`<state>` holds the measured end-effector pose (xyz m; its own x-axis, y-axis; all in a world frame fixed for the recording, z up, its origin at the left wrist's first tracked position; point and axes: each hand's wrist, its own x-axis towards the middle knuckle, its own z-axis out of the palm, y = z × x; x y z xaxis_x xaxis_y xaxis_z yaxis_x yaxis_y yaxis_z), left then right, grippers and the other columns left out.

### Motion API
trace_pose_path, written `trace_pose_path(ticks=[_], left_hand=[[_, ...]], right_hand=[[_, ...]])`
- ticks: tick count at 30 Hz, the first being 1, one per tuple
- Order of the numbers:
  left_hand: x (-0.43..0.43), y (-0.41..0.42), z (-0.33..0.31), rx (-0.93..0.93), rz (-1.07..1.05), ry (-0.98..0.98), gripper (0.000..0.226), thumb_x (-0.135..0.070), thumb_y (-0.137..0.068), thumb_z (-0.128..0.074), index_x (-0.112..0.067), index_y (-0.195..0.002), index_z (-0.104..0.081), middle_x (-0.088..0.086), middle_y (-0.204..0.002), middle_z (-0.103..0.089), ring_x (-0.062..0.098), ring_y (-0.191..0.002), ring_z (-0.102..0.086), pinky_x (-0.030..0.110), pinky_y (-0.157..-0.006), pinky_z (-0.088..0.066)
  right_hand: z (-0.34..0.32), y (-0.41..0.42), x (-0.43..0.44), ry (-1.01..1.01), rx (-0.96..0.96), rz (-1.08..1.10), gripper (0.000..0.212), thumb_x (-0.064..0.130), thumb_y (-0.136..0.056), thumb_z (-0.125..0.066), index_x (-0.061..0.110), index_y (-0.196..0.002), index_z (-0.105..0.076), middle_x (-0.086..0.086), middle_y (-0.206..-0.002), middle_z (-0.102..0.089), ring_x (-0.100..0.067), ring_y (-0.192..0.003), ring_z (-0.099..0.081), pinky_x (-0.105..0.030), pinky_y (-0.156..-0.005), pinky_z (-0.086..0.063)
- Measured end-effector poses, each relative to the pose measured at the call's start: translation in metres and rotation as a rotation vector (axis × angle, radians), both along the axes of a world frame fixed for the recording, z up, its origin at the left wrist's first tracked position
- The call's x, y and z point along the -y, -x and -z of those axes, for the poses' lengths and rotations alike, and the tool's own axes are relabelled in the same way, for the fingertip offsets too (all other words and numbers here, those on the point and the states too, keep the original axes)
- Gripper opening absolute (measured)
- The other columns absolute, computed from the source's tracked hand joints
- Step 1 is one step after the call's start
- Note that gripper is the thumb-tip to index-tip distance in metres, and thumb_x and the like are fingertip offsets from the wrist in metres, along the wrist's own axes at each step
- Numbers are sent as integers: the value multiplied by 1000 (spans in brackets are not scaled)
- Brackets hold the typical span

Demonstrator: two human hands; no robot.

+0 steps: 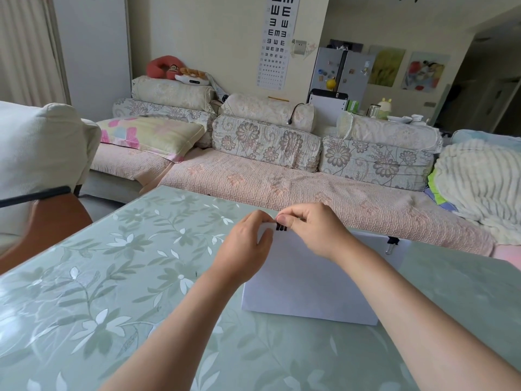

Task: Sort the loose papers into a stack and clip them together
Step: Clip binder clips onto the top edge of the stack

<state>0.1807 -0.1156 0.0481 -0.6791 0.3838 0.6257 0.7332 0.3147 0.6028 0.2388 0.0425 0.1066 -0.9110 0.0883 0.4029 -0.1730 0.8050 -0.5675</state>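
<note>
White rectangular paper stack lies centre-right on green floral table; right hand pinches small black binder clip at its upper-left corner; left hand grips that corner.

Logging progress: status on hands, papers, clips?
Left hand holds stack corner. Right hand pinches black clip there. Second clip on right corner. Nothing blocking.

Living room, soft daylight. Long sofa in pink cover, floral cushions along back, flowery pillow at left end, fluffy blanket on right. Eye chart on cream wall, fridge with magnets beyond. Curtain far left. Green leaf-pattern surface up front.
</note>
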Motion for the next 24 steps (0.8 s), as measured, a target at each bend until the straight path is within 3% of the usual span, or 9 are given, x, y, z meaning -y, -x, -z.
trace_pose_path(ticks=[3,6,8,10,15,18,20,22,24], left_hand=[[1,-1,0,-14,5,4,12,-18,-93,-53,-17,-103,-58,-8,-95,-60,7,-82,-48,20,-68,-34],[3,-1,-1,-29,5,14,11,-17,-92,-54,-17,-103,-58,-5,-96,-62,10,-84,-52,24,-71,-38],[3,-1,-3,-26,5,11,11,-16,-92,-54,-17,-103,-59,-6,-95,-61,1,-77,-50,14,-66,-35],[3,-2,-4,-30,4,6,11,-15,-92,-55,-16,-102,-59,-10,-91,-57,-8,-75,-49,5,-65,-33],[5,-3,-2,-97,20,-5,8,-11,-90,-57,-14,-97,-60,-10,-85,-56,3,-74,-44,5,-64,-32],[5,-2,-2,-105,31,-13,5,-13,-90,-59,-15,-95,-60,-9,-85,-60,3,-74,-46,4,-64,-32],[5,-3,-3,-91,49,-18,4,-13,-90,-59,-16,-93,-60,-9,-85,-62,1,-73,-49,4,-62,-32],[5,-4,-4,-74,58,-19,5,-12,-90,-59,-16,-92,-60,-10,-85,-61,-5,-73,-51,5,-61,-32],[5,-6,-5,-42,47,-4,7,-12,-89,-57,-16,-94,-60,-11,-84,-57,-8,-71,-50,6,-59,-33]], right_hand=[[-1,0,-1,15,46,-14,18,39,-94,-62,29,-93,-77,19,-63,-61,5,-60,-51,-23,-66,-42],[1,-1,-1,100,-15,-41,15,34,-96,-61,36,-105,-74,17,-89,-72,-2,-81,-65,-24,-80,-49],[4,-2,0,101,-133,-22,12,27,-92,-68,35,-96,-76,17,-84,-73,-2,-76,-64,-24,-76,-50],[9,-2,1,108,-171,-26,12,24,-91,-69,30,-94,-79,17,-86,-75,2,-82,-68,-24,-81,-53],[0,4,-5,129,62,-21,14,31,-91,-69,30,-101,-78,17,-97,-76,5,-97,-66,-22,-90,-49],[-10,0,-4,37,276,-46,22,44,-85,-73,34,-103,-78,17,-88,-75,13,-72,-61,-13,-67,-44],[-10,-2,-2,-42,299,-27,25,55,-80,-71,36,-95,-79,10,-84,-74,1,-63,-61,-24,-59,-47],[-8,-5,-1,-98,261,5,18,59,-76,-71,43,-84,-75,8,-86,-73,-12,-79,-67,-37,-74,-54],[-5,-9,3,-235,253,62,19,55,-74,-75,41,-86,-71,8,-88,-70,-15,-86,-64,-38,-81,-53]])
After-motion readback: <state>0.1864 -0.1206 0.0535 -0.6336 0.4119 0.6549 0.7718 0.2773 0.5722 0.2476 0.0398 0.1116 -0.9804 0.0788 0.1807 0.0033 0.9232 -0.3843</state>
